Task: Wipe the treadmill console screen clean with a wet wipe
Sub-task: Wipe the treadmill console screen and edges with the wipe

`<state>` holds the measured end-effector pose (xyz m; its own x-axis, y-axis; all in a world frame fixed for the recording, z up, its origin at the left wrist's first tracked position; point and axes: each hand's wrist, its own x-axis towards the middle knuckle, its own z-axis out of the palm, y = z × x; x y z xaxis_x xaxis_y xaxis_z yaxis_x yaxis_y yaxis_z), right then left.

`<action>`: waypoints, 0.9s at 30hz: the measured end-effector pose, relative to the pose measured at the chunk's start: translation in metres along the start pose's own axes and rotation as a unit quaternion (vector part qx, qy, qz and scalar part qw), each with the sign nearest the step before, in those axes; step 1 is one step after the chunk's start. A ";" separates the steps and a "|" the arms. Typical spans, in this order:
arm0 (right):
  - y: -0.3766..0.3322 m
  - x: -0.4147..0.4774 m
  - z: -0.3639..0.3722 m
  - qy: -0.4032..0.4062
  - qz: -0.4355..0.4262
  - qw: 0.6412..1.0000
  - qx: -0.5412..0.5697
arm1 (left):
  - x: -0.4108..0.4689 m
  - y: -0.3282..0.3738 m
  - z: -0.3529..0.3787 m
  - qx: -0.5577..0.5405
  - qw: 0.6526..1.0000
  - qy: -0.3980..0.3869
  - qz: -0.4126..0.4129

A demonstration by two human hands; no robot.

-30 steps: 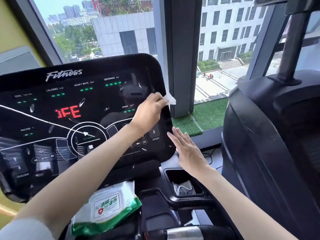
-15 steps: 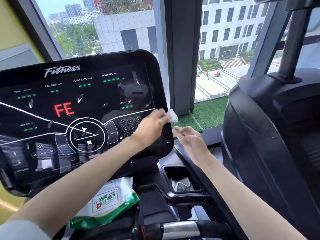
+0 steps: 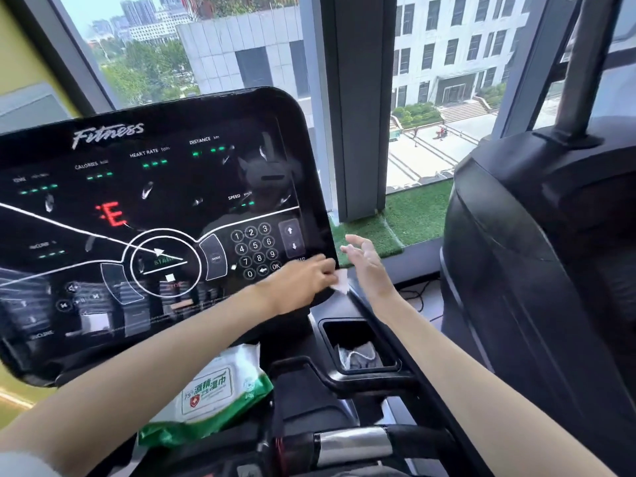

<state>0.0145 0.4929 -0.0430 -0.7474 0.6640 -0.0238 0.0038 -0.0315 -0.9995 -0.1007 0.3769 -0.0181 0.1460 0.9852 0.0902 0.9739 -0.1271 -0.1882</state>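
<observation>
Head view shows the wet wipe (image 3: 340,284) pinched in the left hand (image 3: 303,280) at the console screen's (image 3: 155,208) lower right corner (smears show higher up), the right hand (image 3: 368,266) spread wide and empty just beside it; pressing across the keypad (image 3: 256,249) could, I judge, trigger a button.

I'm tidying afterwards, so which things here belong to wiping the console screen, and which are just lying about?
Job: console screen; wet wipe, pinched by the left hand; wipes pack below the console.
Lying about: crumpled material in the cup holder; black machine on the right.
</observation>
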 end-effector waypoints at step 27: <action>0.001 -0.007 0.013 0.063 -0.017 0.995 -0.076 | -0.004 0.004 -0.004 0.032 0.999 -0.022 0.009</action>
<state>0.0111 0.4782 -0.0432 -0.6600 0.7510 0.0177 0.0878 0.1005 -0.9910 -0.0964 0.3714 -0.0150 0.1543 0.9870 0.0440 0.9579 -0.1386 -0.2516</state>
